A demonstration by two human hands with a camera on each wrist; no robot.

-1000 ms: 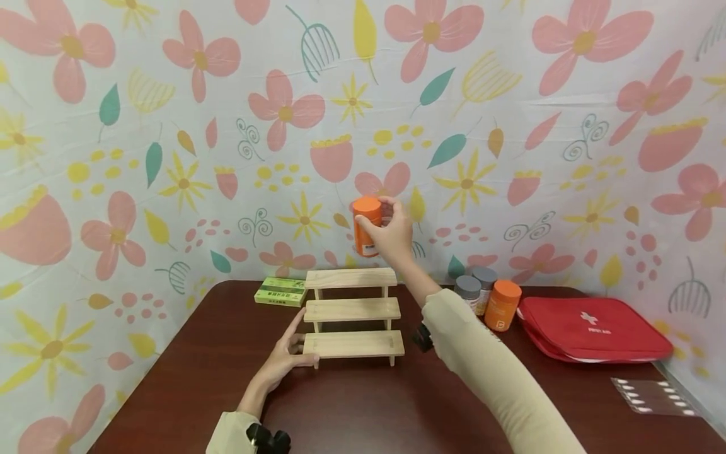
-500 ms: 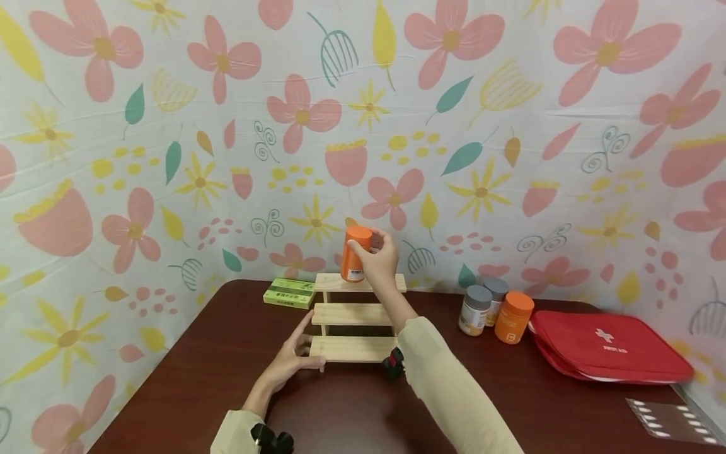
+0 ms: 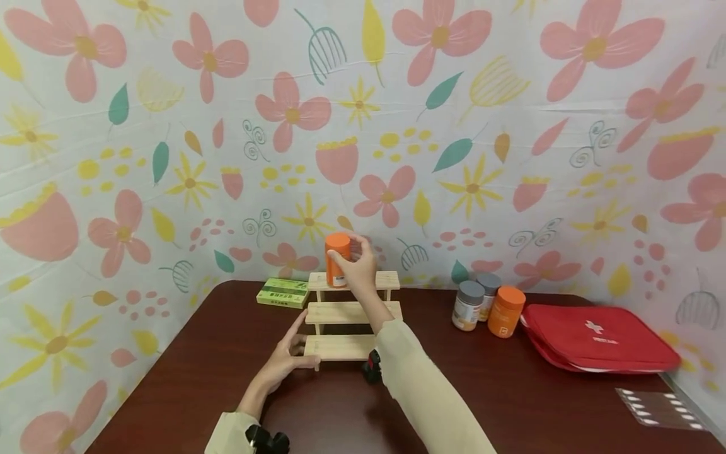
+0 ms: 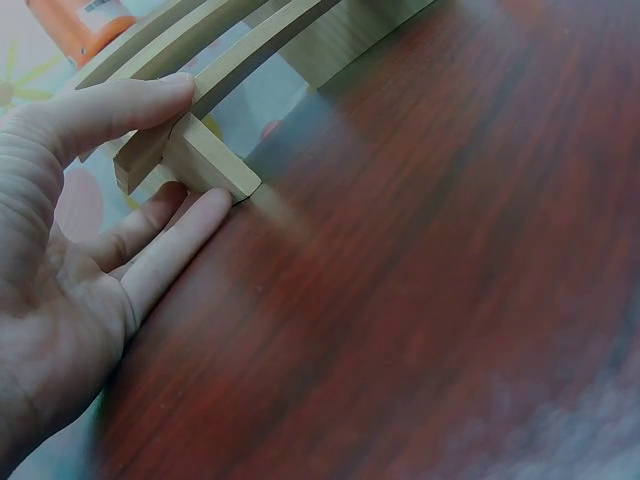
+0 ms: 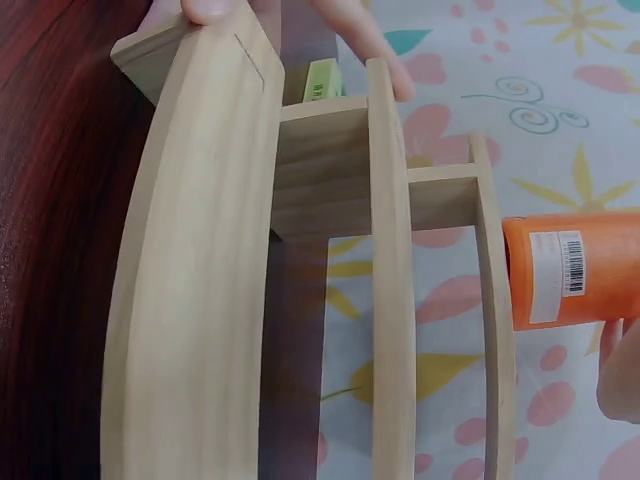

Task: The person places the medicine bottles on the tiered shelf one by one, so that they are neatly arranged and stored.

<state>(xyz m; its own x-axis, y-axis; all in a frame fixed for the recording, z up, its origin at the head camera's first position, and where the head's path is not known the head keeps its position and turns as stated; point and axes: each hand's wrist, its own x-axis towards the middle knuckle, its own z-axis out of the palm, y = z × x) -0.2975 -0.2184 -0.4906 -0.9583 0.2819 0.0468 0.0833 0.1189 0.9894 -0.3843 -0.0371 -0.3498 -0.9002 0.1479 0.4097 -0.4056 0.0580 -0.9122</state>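
A three-tier wooden stand (image 3: 347, 313) is on the dark table. My right hand (image 3: 360, 270) grips an orange bottle (image 3: 338, 261) upright at the left part of the top tier. In the right wrist view, the base of the orange bottle (image 5: 570, 268) meets the top board, and fingertips show at the frame's edge. At the stand's lower left, my left hand (image 3: 281, 360) holds the end of the stand. The left wrist view shows the thumb of my left hand (image 4: 60, 220) on a board's edge and other fingers by a leg.
A green box (image 3: 283, 292) lies left behind the stand. To the right are two grey-lidded bottles (image 3: 467, 306), another orange bottle (image 3: 506, 312) and a red first aid pouch (image 3: 601, 337). A clear sheet with white pieces (image 3: 660, 408) lies at the right edge.
My right hand has lowered the orange bottle and moved it left, from above the stand down to its top tier. My left hand remains at the stand's left end.
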